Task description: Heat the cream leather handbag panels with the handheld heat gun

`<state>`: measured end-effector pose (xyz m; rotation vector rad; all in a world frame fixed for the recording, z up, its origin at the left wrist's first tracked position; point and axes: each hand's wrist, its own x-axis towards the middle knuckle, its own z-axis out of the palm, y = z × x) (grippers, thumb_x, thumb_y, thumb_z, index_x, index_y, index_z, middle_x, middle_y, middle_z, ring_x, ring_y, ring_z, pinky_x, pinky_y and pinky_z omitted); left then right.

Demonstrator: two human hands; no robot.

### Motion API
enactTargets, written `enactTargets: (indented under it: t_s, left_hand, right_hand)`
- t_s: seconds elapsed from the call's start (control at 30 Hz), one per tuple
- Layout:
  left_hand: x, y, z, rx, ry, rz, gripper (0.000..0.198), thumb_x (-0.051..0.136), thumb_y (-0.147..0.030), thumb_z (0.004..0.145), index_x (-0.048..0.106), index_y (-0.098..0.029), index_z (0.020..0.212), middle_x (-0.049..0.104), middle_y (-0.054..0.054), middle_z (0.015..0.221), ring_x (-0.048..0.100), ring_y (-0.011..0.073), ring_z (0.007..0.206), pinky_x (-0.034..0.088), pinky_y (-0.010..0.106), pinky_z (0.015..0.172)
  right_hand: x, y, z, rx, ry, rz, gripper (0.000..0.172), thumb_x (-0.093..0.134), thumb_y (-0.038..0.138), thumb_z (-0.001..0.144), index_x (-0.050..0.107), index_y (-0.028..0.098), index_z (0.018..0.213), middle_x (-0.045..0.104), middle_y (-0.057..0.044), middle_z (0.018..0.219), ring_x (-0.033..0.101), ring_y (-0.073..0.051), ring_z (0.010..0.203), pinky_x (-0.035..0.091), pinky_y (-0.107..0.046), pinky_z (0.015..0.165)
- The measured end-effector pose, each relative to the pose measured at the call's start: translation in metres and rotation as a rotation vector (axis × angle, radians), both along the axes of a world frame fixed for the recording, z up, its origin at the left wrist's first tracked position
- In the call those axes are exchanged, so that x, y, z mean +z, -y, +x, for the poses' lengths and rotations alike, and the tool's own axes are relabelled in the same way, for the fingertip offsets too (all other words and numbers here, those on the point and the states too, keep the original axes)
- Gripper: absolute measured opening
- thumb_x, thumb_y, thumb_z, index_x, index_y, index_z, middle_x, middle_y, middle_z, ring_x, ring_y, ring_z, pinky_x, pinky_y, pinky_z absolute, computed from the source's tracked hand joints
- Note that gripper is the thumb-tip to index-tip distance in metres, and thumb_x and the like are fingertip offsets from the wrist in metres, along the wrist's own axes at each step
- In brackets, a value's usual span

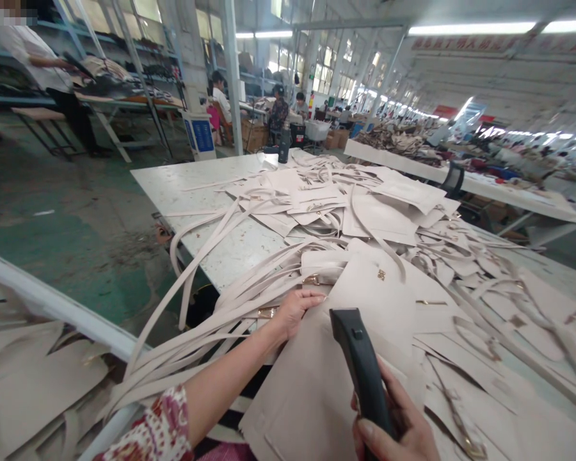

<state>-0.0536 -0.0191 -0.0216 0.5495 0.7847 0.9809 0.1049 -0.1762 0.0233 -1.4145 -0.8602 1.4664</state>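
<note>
the right hand (406,419) wraps firmly round a black clipper (360,358) above the near beige panel (302,384). the left hand (295,312) pinches that panel's far edge, fingers nearly closed. beige straps (192,353) hang to the left, off the white table (182,192).

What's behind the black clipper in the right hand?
Behind the black clipper, beige panels show. The parts of them that the clipper and right hand cover can't be seen.

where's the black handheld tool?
Lower middle of the head view, just right of centre: the black handheld tool is in the right hand, over a beige panel.
</note>
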Motion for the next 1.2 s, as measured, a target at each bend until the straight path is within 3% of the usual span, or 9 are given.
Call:
enactTargets:
  t_s: [0.17, 0.37, 0.5, 0.63, 0.77, 1.0, 1.2]
  left_hand:
    - [-0.006, 0.001, 0.000, -0.029, 0.069, 0.047, 0.025, 0.076, -0.029, 0.059, 0.068, -0.009, 0.072, 0.066, 0.006, 0.064, 0.058, 0.0142, 0.057, 0.043, 0.027, 0.063]
    - [-0.009, 0.002, -0.001, -0.015, 0.070, 0.161, 0.032, 0.072, -0.035, 0.065, 0.069, -0.010, 0.086, 0.069, 0.008, 0.080, 0.061, 0.0178, 0.072, 0.043, 0.029, 0.073]
    - [-0.011, 0.005, -0.002, 0.017, -0.032, 0.190, 0.033, 0.073, -0.026, 0.062, 0.069, -0.013, 0.092, 0.069, 0.006, 0.083, 0.060, 0.0164, 0.072, 0.042, 0.027, 0.071]
    - [-0.010, 0.007, -0.002, 0.055, -0.074, 0.166, 0.024, 0.070, -0.031, 0.064, 0.070, -0.011, 0.077, 0.067, 0.006, 0.071, 0.057, 0.0149, 0.063, 0.041, 0.026, 0.064]
    - [-0.006, 0.007, 0.001, 0.064, -0.242, 0.202, 0.016, 0.072, -0.017, 0.053, 0.070, -0.011, 0.068, 0.065, 0.003, 0.063, 0.054, 0.0129, 0.059, 0.038, 0.024, 0.061]
    - [-0.010, 0.011, 0.006, 0.116, -0.280, 0.247, 0.013, 0.072, -0.018, 0.054, 0.068, -0.012, 0.066, 0.064, 0.003, 0.063, 0.053, 0.0122, 0.059, 0.038, 0.023, 0.060]
    - [-0.015, 0.008, 0.005, 0.089, -0.186, 0.194, 0.018, 0.072, -0.019, 0.054, 0.067, -0.012, 0.069, 0.065, 0.003, 0.068, 0.055, 0.0129, 0.062, 0.040, 0.023, 0.063]
  right_hand:
    - [-0.005, -0.025, -0.006, 0.116, -0.082, 0.050, 0.089, 0.073, 0.040, 0.060, 0.025, 0.023, 0.132, 0.058, 0.001, 0.075, 0.050, -0.011, 0.043, 0.041, -0.024, 0.035]
    - [0.005, -0.052, -0.008, 0.083, -0.107, 0.146, 0.077, 0.070, 0.033, 0.065, 0.031, 0.023, 0.131, 0.059, 0.000, 0.077, 0.050, -0.012, 0.044, 0.043, -0.025, 0.036]
    - [0.012, -0.036, 0.002, 0.046, -0.095, 0.146, 0.075, 0.070, 0.036, 0.065, 0.032, 0.026, 0.129, 0.057, 0.000, 0.080, 0.051, -0.012, 0.045, 0.042, -0.025, 0.035]
    - [-0.001, -0.005, 0.015, 0.029, -0.055, 0.036, 0.087, 0.072, 0.041, 0.061, 0.024, 0.026, 0.132, 0.058, 0.001, 0.077, 0.051, -0.012, 0.045, 0.041, -0.025, 0.037]
    - [-0.015, 0.013, 0.015, -0.003, -0.047, 0.005, 0.093, 0.073, 0.045, 0.058, 0.023, 0.022, 0.132, 0.060, -0.001, 0.074, 0.052, -0.012, 0.045, 0.041, -0.024, 0.040]
    - [-0.006, 0.002, -0.007, 0.069, -0.052, 0.003, 0.092, 0.073, 0.040, 0.057, 0.025, 0.025, 0.134, 0.060, 0.000, 0.075, 0.050, -0.012, 0.045, 0.039, -0.024, 0.039]
    - [-0.001, -0.015, -0.019, 0.061, -0.046, 0.030, 0.076, 0.066, 0.025, 0.064, 0.032, 0.027, 0.132, 0.055, 0.004, 0.076, 0.047, -0.009, 0.051, 0.038, -0.022, 0.045]
